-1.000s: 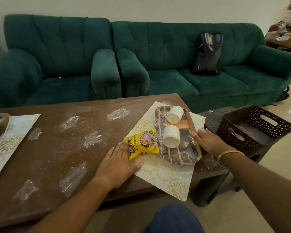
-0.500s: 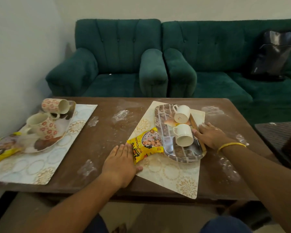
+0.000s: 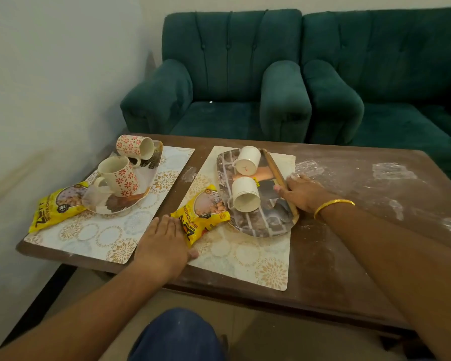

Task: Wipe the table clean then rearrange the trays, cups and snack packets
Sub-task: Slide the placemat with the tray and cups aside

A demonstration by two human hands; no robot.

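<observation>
The task is judged to be near its beginning. The table (image 3: 349, 238) is not wiped yet: white smears (image 3: 392, 171) and dust are seen on the brown top, mostly on its right half, and no cloth is seen anywhere. The things are also not arranged. On the left mat (image 3: 102, 238) the left tray (image 3: 141, 201) carries two patterned cups (image 3: 120, 175), one tilted and one lying on its side, and a snack packet (image 3: 54, 208) lies against its near-left edge. On the right mat (image 3: 245, 259), which is set crooked, the right tray (image 3: 261, 225) carries two white cups (image 3: 245, 195), both lying on their sides. A second snack packet (image 3: 201, 217) lies against the left edge of this tray. So the wiping and the whole rearranging are left to be done.

The left hand (image 3: 164, 243) is laid flat, palm down, at the near-left corner of the right mat. Its fingers are straight and close together, nothing is held, and the second packet is touched by its side. The right hand (image 3: 303, 191), with a gold bangle (image 3: 333, 204) on the wrist, is reached out to the right rim of the right tray. The rim is held between the thumb, inside the tray, and the fingers along the outside. How firmly it is held cannot be told.
</observation>
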